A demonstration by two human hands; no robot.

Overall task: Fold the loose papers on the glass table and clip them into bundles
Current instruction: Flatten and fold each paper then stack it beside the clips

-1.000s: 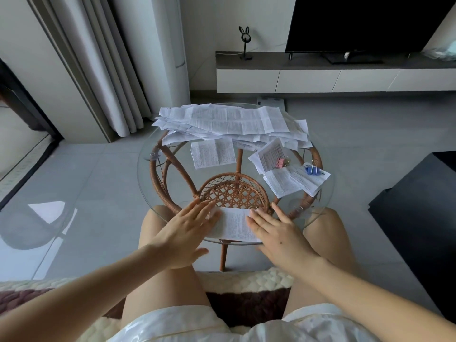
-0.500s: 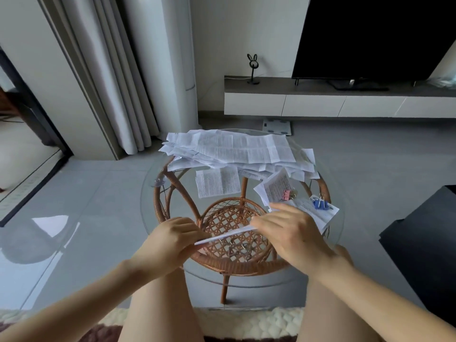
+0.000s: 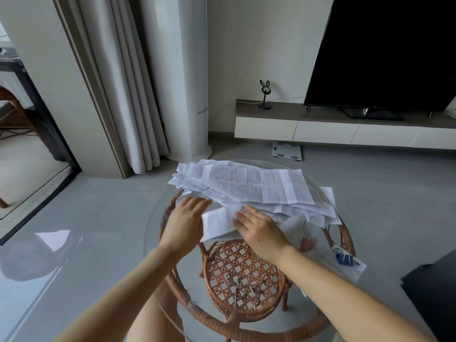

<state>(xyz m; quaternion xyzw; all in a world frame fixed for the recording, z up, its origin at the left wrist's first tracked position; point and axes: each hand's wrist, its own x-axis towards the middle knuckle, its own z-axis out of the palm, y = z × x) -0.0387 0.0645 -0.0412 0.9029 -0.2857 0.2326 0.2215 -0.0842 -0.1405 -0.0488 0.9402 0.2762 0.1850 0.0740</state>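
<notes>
The folded paper (image 3: 217,224) no longer lies at the near edge of the glass table (image 3: 154,218). It now sits toward the middle, just in front of the pile of loose papers (image 3: 249,186), where a single folded sheet lay alone. The left hand (image 3: 187,223) and right hand (image 3: 260,234), which pinched it in the air a moment ago, now reach out with straight fingers. The right rests on it and the left is at its left edge.

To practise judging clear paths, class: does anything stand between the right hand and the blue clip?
Only a flat paper bundle with a blurred pink clip lies on the glass between the right hand and the blue clip; nothing upright blocks the reach.
</notes>
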